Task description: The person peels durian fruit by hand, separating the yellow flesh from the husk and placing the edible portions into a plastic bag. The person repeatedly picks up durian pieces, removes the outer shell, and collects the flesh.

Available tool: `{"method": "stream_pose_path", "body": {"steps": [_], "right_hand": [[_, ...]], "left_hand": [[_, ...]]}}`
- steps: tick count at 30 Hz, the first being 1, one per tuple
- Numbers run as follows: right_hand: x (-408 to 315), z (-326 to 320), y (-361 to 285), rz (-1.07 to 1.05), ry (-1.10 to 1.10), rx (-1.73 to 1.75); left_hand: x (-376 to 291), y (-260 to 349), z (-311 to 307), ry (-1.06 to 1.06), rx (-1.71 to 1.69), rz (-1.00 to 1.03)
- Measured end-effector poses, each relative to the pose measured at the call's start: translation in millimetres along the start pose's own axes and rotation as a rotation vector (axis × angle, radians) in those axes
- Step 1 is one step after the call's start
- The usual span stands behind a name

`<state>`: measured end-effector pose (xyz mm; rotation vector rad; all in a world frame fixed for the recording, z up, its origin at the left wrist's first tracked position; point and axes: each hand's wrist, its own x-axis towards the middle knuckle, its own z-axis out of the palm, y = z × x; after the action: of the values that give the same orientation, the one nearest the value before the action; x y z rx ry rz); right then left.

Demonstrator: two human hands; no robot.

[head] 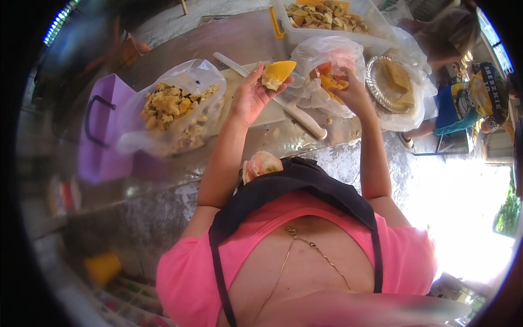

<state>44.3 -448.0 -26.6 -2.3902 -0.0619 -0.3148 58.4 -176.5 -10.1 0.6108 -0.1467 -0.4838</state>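
My left hand (249,100) holds a cake-like piece (278,74) with a smooth yellow face and a pale, crumbly underside. At the mouth of a thin plastic bag (327,49), my right hand (354,92) touches orange and yellow pieces (333,81); its fingertips are partly hidden, so a grip cannot be made out. Below my hands, a long knife with a whitish handle (306,120) lies slanted across a pale cutting board (267,112). Left of the board sits a clear bag (208,75) of broken, cake-like chunks (165,108).
A clear tub (282,18) of cut pieces stands at the back. On the right, a foil tray (369,88) sits among plastic bags. A purple container (108,135) stands at the left of the metal table (249,30). Other people (453,36) are at the right.
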Motion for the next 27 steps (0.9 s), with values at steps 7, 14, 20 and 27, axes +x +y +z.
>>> {"method": "stream_pose_path", "body": {"steps": [7, 14, 20, 27], "right_hand": [[29, 6, -73, -0.098, -0.275, 0.582], [31, 96, -175, -0.264, -0.502, 0.711], [38, 166, -220, -0.266, -0.685, 0.968], [61, 213, -244, 0.010, -0.749, 1.211]], "left_hand": [[-14, 10, 0, 0.017, 0.329, 0.144], [-61, 47, -28, 0.393, 0.619, 0.474], [-118, 85, -56, 0.649, 0.639, 0.666], [-175, 137, -97, 0.775, 0.496, 0.735]]}}
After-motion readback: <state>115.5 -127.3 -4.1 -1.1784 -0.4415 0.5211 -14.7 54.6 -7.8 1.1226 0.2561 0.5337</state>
